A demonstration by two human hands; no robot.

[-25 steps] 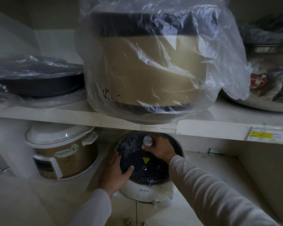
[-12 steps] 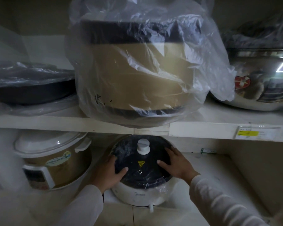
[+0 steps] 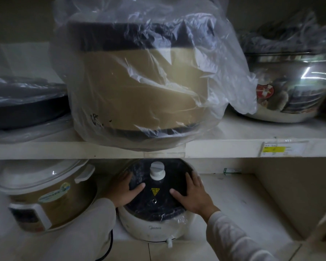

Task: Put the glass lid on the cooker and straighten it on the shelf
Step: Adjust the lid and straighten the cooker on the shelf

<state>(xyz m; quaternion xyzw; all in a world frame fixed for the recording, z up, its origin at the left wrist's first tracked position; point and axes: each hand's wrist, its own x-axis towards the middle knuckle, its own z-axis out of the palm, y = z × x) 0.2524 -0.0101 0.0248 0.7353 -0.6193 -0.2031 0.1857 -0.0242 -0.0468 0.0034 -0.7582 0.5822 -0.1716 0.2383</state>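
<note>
A white cooker (image 3: 154, 228) stands on the lower shelf (image 3: 243, 208), below the upper shelf board. The dark glass lid (image 3: 154, 206) with a white knob (image 3: 157, 170) and a yellow warning sticker lies on top of the cooker, under thin plastic film. My left hand (image 3: 123, 191) lies flat on the lid's left rim, fingers spread. On the right rim rests my right hand (image 3: 191, 194), also flat with fingers spread. Both hands hold the lid and cooker from the sides.
A gold and white rice cooker (image 3: 43, 196) stands close on the left. The upper shelf (image 3: 233, 146) carries a big gold cooker in a plastic bag (image 3: 139, 81), a dark pan (image 3: 24, 106) and a steel pot (image 3: 294, 87). A black cord (image 3: 109, 247) hangs at the front.
My right hand has let go of the white knob and moved to the lid's right rim. The cooker with the lid now sits more squarely between both hands.
</note>
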